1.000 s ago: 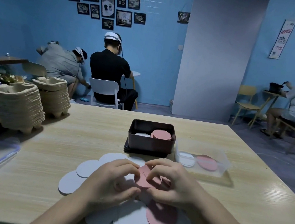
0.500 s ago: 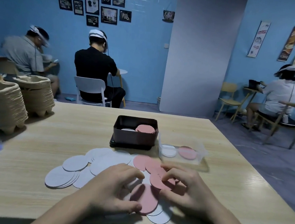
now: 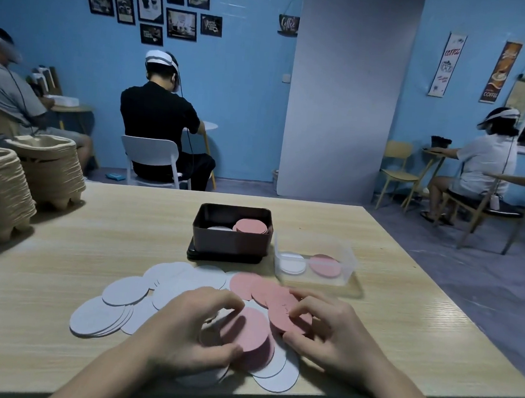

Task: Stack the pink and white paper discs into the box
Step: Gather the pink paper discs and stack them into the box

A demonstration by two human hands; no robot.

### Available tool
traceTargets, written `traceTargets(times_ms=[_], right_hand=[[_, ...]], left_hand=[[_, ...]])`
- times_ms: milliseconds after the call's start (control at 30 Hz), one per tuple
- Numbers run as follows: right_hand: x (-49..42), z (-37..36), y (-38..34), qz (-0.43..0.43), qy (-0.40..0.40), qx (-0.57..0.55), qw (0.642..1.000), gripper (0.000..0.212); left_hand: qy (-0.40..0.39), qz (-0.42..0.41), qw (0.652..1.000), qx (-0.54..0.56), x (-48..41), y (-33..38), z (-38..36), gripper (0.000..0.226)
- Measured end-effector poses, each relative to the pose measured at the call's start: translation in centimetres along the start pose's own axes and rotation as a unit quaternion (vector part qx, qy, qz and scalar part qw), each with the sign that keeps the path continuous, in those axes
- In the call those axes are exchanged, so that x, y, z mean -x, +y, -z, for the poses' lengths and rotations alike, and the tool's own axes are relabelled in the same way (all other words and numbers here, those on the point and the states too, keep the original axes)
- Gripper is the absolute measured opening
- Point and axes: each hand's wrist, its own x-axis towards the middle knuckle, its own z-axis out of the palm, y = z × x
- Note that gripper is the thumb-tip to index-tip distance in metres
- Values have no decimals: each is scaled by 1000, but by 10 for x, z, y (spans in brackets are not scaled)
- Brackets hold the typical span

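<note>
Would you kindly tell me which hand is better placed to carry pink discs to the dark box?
Probably the right hand: it pinches a few pink discs, on the side where the dark box holds its pink stack. The left hand grips a pink disc lying on the pile.

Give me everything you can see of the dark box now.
The dark box is rectangular, round-cornered, metal-looking, open-topped and upright on a black base, beyond the loose discs. Inside sit a low white stack at left and a taller pink stack at right. A clear tub stands close at its right.
</note>
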Motion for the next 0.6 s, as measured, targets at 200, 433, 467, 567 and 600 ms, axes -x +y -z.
traceTargets(times_ms=[200, 433, 467, 567, 600], right_hand=[[-9, -9, -4, 29, -12, 17, 999, 37], [-18, -26, -11, 64, -27, 18, 997, 39], [-18, -28, -11, 67, -30, 25, 997, 36], [-19, -31, -10, 76, -24, 34, 996, 34], [-19, -32, -10, 79, -21, 36, 996, 33]], left_hand=[[61, -27, 998, -1, -6, -2, 0, 41], [71, -38, 997, -17, -15, -13, -14, 33], [78, -43, 996, -17, -15, -14, -15, 32], [101, -63, 993, -13, -18, -10, -17, 32], [103, -67, 992, -8, -17, -9, -16, 33]])
